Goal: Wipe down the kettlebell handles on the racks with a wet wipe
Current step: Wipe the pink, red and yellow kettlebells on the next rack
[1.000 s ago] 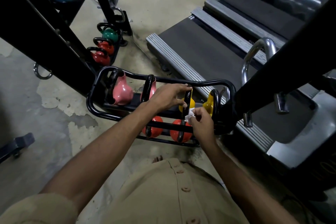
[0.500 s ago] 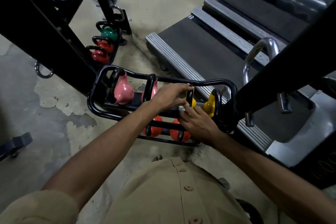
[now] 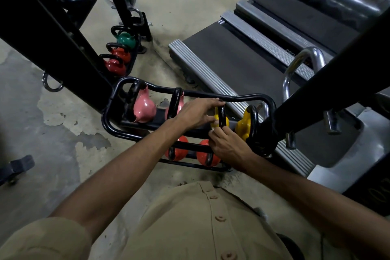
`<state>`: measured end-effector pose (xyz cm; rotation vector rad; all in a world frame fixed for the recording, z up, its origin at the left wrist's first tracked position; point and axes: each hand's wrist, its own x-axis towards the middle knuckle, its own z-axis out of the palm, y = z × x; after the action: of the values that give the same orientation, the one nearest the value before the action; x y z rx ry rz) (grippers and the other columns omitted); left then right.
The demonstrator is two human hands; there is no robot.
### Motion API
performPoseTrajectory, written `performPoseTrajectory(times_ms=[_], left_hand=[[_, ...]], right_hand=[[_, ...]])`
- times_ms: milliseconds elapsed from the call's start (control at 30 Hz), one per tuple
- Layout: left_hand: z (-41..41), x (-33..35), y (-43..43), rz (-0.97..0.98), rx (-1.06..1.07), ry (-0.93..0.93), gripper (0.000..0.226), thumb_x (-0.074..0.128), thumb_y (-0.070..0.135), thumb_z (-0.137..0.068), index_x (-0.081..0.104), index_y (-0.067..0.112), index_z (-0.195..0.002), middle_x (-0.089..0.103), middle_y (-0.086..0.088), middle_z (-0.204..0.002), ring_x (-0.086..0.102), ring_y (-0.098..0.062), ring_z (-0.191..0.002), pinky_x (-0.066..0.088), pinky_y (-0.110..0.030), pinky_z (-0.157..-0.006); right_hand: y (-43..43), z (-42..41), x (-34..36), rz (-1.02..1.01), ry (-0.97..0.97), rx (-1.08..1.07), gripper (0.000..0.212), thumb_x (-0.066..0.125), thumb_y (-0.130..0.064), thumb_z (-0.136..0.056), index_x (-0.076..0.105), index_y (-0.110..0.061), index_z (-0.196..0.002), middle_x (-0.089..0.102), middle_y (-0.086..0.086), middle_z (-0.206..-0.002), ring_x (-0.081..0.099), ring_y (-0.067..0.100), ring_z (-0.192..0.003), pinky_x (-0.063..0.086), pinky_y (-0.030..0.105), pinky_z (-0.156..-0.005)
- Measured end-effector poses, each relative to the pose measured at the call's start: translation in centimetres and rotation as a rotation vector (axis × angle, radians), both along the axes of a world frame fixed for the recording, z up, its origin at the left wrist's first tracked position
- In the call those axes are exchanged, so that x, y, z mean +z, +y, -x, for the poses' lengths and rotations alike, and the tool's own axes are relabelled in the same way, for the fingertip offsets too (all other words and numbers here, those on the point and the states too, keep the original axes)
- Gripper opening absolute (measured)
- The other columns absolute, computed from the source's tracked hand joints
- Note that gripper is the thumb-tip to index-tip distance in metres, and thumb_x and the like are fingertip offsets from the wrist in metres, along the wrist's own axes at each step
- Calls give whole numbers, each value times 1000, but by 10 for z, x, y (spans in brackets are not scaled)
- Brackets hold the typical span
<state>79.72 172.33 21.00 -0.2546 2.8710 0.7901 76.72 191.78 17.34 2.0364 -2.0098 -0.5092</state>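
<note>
Right hand (image 3: 226,145) pinches a white wet wipe (image 3: 211,132), mostly hidden, at the base of a black handle (image 3: 222,115). Left hand (image 3: 195,113), fingers curled, steadies that same handle of the yellow kettlebell (image 3: 225,122) on the upper rack (image 3: 242,98). Orange kettlebells (image 3: 202,155) sit below; a treadmill (image 3: 234,63) lies beyond.

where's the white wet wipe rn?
Head view, centre-right: the white wet wipe peeks out at the right hand's fingertips, against the black handle of the left yellow kettlebell on the rack's upper tier.
</note>
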Motion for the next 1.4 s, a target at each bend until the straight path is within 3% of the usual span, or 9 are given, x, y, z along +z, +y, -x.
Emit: performPoseTrajectory(times_ms=[133,333,467,733,833,933,1067,1233,1400], left_hand=[[3,3,2,-34,11,-42,77,81,47,-84,46,39,-152,40,11,-163,48,-17,-141,49,-45,-107],[8,0,8,-11,29,-24,77,82,52,-80,47,39,-148,65,4,-137,61,-18,-125,56,-47,-95],[11,6,8,-28,36,-33,78,83,50,-79,48,35,-147,66,2,-135,61,-18,-123,56,-45,-94],[16,10,7,-47,26,-45,79,84,48,-79,50,33,-148,64,1,-139,60,-19,-125,54,-42,-95],[15,11,6,-55,34,-46,80,86,48,-77,50,33,-148,65,2,-138,62,-18,-121,54,-41,-94],[12,8,6,-52,34,-48,82,86,49,-76,50,34,-148,64,3,-141,61,-19,-124,54,-46,-96],[13,7,5,-53,26,-51,81,86,48,-76,50,34,-148,60,4,-145,60,-19,-126,54,-46,-98],[13,6,5,-38,14,-43,82,86,51,-75,50,37,-146,59,5,-147,58,-19,-129,53,-49,-99],[9,5,5,-19,-10,-22,79,85,49,-77,49,38,-146,62,7,-143,61,-17,-125,55,-46,-97]], right_hand=[[7,2,-2,90,-78,6,19,65,-18,-88,73,-9,-103,63,15,-114,59,30,-99,50,38,-78],[12,-8,-16,326,-283,-153,22,52,-10,-90,70,-5,-101,63,18,-113,58,32,-94,50,41,-79],[9,-25,-23,518,-467,-372,8,68,-1,-87,68,-3,-95,61,15,-106,51,28,-85,46,37,-70],[16,-32,-29,650,-605,-546,22,55,-22,-92,69,-6,-92,61,8,-96,52,23,-83,42,30,-67],[22,-31,-35,747,-842,-702,7,68,-12,-88,64,-12,-83,59,1,-93,53,19,-87,47,32,-65],[19,-25,-27,889,-1155,-910,24,70,7,-81,61,-15,-80,63,-4,-88,60,13,-86,50,30,-73],[8,-22,-13,1126,-1599,-1177,9,69,8,-88,67,0,-92,72,2,-86,68,0,-75,52,17,-70],[2,-20,-15,1211,-1876,-1313,8,71,1,-92,69,-4,-97,72,3,-78,66,10,-67,56,25,-61],[-5,-4,-15,1012,-1811,-1351,4,68,-6,-96,70,-7,-100,72,7,-89,70,18,-77,63,44,-74]])
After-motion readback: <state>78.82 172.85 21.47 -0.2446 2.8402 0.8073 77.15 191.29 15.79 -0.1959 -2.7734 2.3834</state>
